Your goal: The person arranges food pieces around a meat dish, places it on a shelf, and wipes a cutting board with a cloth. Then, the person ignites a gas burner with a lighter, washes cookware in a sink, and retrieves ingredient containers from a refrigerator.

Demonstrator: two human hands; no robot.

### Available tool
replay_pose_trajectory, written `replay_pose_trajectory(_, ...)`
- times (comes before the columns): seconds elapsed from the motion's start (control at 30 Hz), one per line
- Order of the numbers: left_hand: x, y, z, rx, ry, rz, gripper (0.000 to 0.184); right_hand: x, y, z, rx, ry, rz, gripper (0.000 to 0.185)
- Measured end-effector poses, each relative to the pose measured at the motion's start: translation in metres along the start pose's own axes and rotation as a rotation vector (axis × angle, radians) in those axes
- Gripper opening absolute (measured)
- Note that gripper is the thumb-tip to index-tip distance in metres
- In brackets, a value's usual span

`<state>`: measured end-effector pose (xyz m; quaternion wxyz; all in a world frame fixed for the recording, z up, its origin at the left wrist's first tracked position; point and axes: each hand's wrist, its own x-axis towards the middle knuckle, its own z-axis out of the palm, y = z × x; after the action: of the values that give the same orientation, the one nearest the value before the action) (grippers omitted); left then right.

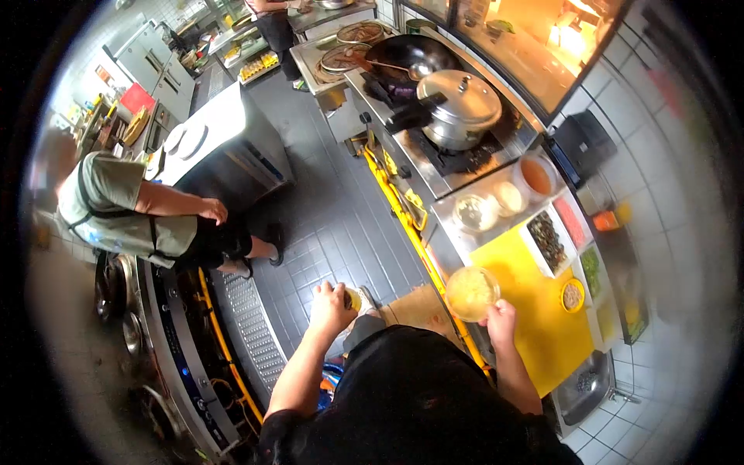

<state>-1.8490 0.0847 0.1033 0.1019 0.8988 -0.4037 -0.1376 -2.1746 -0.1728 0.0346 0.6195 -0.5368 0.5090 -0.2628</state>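
Observation:
My right hand [500, 322] grips the rim of a round clear bowl [473, 294] with pale yellow food in it, over the left edge of a yellow cutting board [527, 291]. My left hand [333, 308] is out over the floor, its fingers wrapped round a small yellow-and-dark round container [353, 299]. The hand partly hides this container, so its kind is unclear. Beyond the bowl stand a white tray of dark chopped food [547, 242] and a small yellow dish [572, 296].
A lidded pressure cooker [461, 108] and a wok [415, 58] stand on the stove. A yellow pipe [415, 240] runs along the counter front. At left, a person [139, 205] stands near a white-topped cabinet [213, 128]. A sink [587, 387] lies at lower right.

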Motion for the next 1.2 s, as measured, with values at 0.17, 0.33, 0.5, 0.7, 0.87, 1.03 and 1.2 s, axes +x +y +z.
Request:
replay_pose_trajectory(0.17, 0.037, -0.097, -0.031, 0.021, 0.008, -0.072, 0.057, 0.048, -0.036, 0.158, -0.093, -0.083, -0.048, 0.019)
replay_pose_trajectory(0.33, 0.089, -0.168, -0.067, 0.037, -0.008, -0.088, 0.053, 0.095, -0.093, 0.305, -0.175, -0.175, -0.090, 0.022)
replay_pose_trajectory(0.5, 0.159, -0.224, -0.101, 0.007, 0.023, -0.147, 0.056, 0.167, -0.121, 0.436, -0.219, -0.294, -0.118, 0.021)
replay_pose_trajectory(0.7, 0.257, -0.286, -0.136, -0.012, 0.177, -0.226, 0.057, 0.275, -0.152, 0.586, -0.378, -0.429, -0.329, 0.019)
replay_pose_trajectory(0.87, 0.346, -0.341, -0.172, -0.013, 0.252, -0.337, 0.056, 0.345, -0.231, 0.712, -0.386, -0.549, -0.371, 0.019)
replay_pose_trajectory(1.03, 0.422, -0.378, -0.228, -0.069, 0.187, -0.532, 0.059, 0.430, -0.267, 0.840, -0.454, -0.596, -0.447, 0.019)
replay_pose_trajectory(1.2, 0.496, -0.430, -0.280, -0.095, 0.251, -0.627, 0.058, 0.496, -0.330, 0.956, -0.493, -0.685, -0.396, 0.020)
